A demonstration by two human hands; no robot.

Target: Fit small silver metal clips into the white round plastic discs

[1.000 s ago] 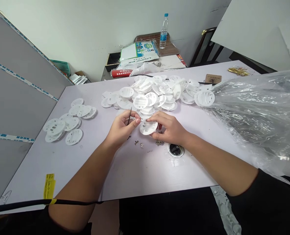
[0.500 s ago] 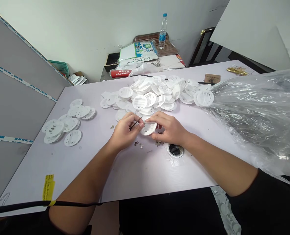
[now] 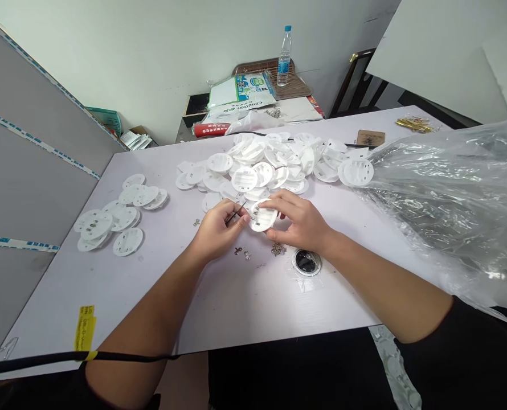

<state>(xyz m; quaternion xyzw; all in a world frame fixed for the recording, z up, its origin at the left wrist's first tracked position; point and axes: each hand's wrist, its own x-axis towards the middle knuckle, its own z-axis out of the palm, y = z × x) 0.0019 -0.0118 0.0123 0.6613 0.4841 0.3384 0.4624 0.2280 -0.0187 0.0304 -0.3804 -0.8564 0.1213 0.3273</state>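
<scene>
Held piece: a round white plastic disc (image 3: 262, 216) with small rectangular slots in its face, tilted up off the table in front of the person's body. The right hand (image 3: 299, 223) grasps it, fingers across the top and thumb below the lower edge. The left hand (image 3: 216, 226) is clenched on a pair of fine dark tweezers (image 3: 237, 212), tips angled toward the disc's left rim; whether they touch it cannot be told at this resolution.

Directly below the disc, small metal clips (image 3: 241, 251) and a small cluster of metal parts (image 3: 278, 249) lie on the white work table (image 3: 151, 296). Below and to the right of the disc sits a white ring with a dark centre (image 3: 306, 262). Just beyond the disc is a large heap of similar white discs (image 3: 253, 165); further left of it, a smaller group of discs (image 3: 117, 213). To the right, a crumpled clear plastic bag (image 3: 450, 216) covers the table's side. Beyond the heap, a small brown card (image 3: 370, 137) and gold-coloured pins (image 3: 413, 124) lie on the table's far end. Further back, past the table edge, stands a water bottle (image 3: 284, 64).
</scene>
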